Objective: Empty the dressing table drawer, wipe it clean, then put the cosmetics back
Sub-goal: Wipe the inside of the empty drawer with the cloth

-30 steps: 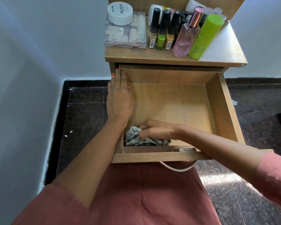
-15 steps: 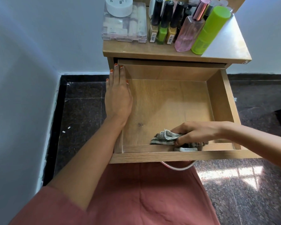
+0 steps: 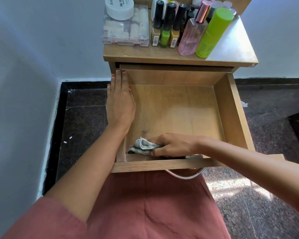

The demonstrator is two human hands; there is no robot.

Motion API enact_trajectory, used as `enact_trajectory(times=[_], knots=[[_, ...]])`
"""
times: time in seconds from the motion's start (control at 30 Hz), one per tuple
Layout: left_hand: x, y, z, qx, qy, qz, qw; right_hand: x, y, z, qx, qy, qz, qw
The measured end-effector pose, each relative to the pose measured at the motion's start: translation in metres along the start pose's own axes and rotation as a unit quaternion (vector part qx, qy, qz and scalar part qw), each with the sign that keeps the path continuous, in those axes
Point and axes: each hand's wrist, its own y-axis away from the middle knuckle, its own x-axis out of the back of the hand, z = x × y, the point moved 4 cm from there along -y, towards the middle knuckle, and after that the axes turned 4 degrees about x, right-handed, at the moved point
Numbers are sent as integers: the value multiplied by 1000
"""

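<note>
Drawer floor [image 3: 179,109] beneath right hand [image 3: 171,145], apparently tight around bunched cloth [image 3: 142,145].

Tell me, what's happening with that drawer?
A person is wiping the open wooden drawer. The right hand holds a crumpled grey checked cloth at the drawer's front left corner, while the left hand rests flat on its left wall. The drawer holds nothing else; the cosmetic bottles stand on the wooden table top.

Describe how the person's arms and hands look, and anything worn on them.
Both forearms are bare. The left arm's dusty-pink sleeve ends near the elbow. The left hand has orange-painted nails, and the right hand shows a painted thumbnail too. No rings, watch or bracelets show.
</note>
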Motion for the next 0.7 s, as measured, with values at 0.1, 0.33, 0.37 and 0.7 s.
enact_trajectory(times=[0.1, 0.33, 0.37, 0.7], knots=[[0, 0, -1, -3, 0, 4, 1000, 5, 21, 16, -6, -33, 12, 999], [0, 0, 0, -7, 0, 4, 1000, 34, 90, 78, -160, -41, 35, 986], [0, 0, 1, -7, 2, 4, 1000, 36, 95, 82, -167, -39, 45, 984], [0, -1, 1, -2, -10, -7, 1000, 20, 52, 43, -94, -66, 34, 993]])
